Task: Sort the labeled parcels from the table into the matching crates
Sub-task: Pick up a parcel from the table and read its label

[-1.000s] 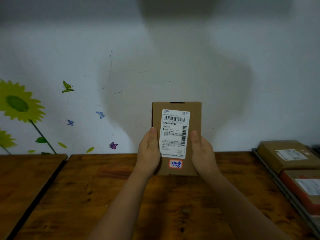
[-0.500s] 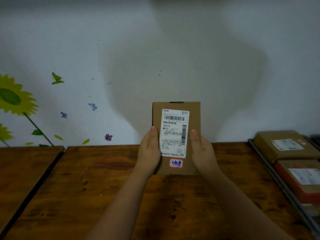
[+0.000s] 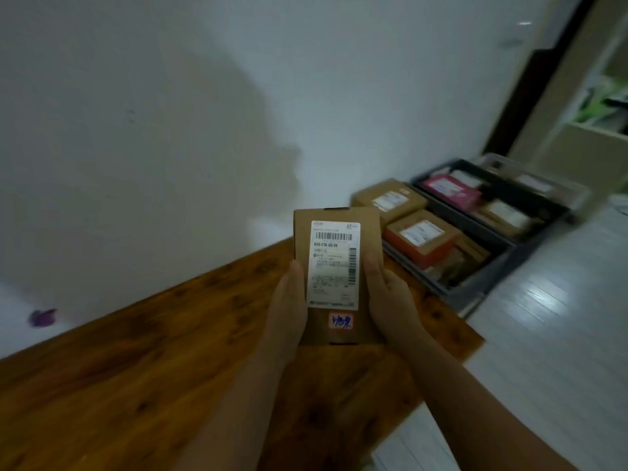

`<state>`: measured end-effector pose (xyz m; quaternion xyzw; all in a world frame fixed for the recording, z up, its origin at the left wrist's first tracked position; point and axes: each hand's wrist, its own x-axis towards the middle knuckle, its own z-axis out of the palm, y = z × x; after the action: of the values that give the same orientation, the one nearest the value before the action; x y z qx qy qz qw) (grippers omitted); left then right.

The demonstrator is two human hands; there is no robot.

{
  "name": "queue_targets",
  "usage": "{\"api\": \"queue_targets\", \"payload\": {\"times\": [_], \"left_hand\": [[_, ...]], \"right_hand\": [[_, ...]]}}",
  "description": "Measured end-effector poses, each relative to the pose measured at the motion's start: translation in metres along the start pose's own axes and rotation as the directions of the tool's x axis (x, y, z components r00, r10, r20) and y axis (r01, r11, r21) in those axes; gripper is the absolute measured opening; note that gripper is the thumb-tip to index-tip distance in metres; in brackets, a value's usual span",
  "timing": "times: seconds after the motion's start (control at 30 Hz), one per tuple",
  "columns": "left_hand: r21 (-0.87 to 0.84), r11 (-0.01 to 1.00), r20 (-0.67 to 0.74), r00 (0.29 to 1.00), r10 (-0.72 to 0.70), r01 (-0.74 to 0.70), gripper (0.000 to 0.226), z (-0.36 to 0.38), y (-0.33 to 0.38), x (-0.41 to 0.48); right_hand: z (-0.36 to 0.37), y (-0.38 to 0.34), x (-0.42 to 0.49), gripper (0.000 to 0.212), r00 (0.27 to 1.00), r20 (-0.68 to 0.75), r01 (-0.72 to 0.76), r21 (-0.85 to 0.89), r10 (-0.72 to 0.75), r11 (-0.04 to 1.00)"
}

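I hold a flat brown cardboard parcel (image 3: 368,239) upright in front of me, above the wooden table (image 3: 136,368). It carries a white shipping label with a barcode and a small red-edged sticker with blue handwriting below it. My left hand (image 3: 287,311) grips its left edge and my right hand (image 3: 390,300) grips its right edge, thumbs on the front. To the right stand grey crates: the nearest crate (image 3: 452,287) holds a brown parcel and an orange-sided parcel, the one behind it (image 3: 530,232) holds a pink parcel and others.
A clear bin (image 3: 557,188) sits beyond the dark crates. Pale floor (image 3: 543,334) runs along the right of the table's edge. A white wall (image 3: 170,130) stands behind, a purple butterfly sticker (image 3: 42,317) low on it. Shelving (image 3: 598,96) is at the far right.
The view has swung to the right and tilted, bringing the crates, floor and shelving into sight. The parcel stays held the same way in both hands.
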<state>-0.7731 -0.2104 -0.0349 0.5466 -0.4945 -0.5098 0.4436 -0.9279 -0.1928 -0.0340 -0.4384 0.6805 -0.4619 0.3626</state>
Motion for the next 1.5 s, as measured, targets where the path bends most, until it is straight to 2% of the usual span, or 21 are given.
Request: {"api": "queue_targets", "payload": {"times": [0.13,0.3,0.37,0.43,0.5,0.57,0.7,0.83,0.97,1.07,1.17,1.3,1.43,1.5], "left_hand": [[-0.036,0.999,0.224,0.974,0.016,-0.008,0.047,0.054,-0.008,-0.015],[-0.020,0.993,0.370,0.921,0.118,-0.119,0.060,0.127,0.000,-0.032],[-0.014,0.993,0.457,0.883,0.109,-0.115,0.063,0.170,0.007,-0.041],[-0.016,0.996,0.493,0.866,0.086,-0.090,0.061,0.208,0.011,-0.045],[-0.001,0.996,0.535,0.842,0.073,-0.086,0.048,0.260,0.017,-0.056],[-0.003,0.997,0.544,0.836,0.069,-0.080,0.031,0.303,0.023,-0.064],[-0.018,0.994,0.574,0.813,0.099,-0.108,0.029,0.399,0.031,-0.086],[-0.053,0.993,0.623,0.774,0.114,-0.103,0.027,0.463,0.029,-0.094],[-0.036,0.986,0.652,0.744,0.147,-0.164,0.031,0.523,0.029,-0.087],[0.010,0.992,0.669,0.738,0.090,-0.129,0.039,0.565,0.027,-0.073],[0.054,0.990,0.654,0.753,0.063,-0.129,0.034,0.611,0.029,-0.055],[0.093,0.977,0.635,0.767,0.090,-0.191,0.073,0.687,0.022,-0.009],[0.066,0.977,0.658,0.745,0.109,-0.202,0.057,0.760,0.034,0.046],[0.056,0.989,0.648,0.758,0.071,-0.140,0.056,0.793,0.046,0.071]], "right_hand": [[-0.058,0.016,-0.030,0.056,0.982,-0.171,-0.077,0.012,0.078,0.997],[-0.132,0.030,-0.052,0.074,0.936,-0.336,-0.098,0.028,0.102,0.995],[-0.173,0.045,-0.055,0.076,0.905,-0.409,-0.089,0.075,0.112,0.993],[-0.206,0.056,-0.055,0.078,0.881,-0.458,-0.090,0.083,0.118,0.993],[-0.251,0.074,-0.052,0.079,0.856,-0.501,-0.089,0.101,0.128,0.991],[-0.289,0.089,-0.046,0.078,0.841,-0.524,-0.096,0.098,0.134,0.991],[-0.376,0.120,-0.033,0.072,0.807,-0.569,-0.127,0.097,0.159,0.987],[-0.437,0.141,-0.019,0.079,0.802,-0.565,-0.161,0.108,0.194,0.981],[-0.490,0.156,0.002,0.067,0.785,-0.577,-0.177,0.143,0.227,0.974],[-0.522,0.168,0.025,0.056,0.775,-0.582,-0.192,0.156,0.247,0.969],[-0.555,0.185,0.056,0.050,0.771,-0.584,-0.203,0.153,0.254,0.967],[-0.606,0.201,0.118,0.047,0.765,-0.600,-0.217,0.100,0.233,0.971],[-0.654,0.210,0.194,0.045,0.774,-0.587,-0.252,0.061,0.239,0.966],[-0.679,0.211,0.231,0.047,0.780,-0.578,-0.262,0.048,0.241,0.964]]}}
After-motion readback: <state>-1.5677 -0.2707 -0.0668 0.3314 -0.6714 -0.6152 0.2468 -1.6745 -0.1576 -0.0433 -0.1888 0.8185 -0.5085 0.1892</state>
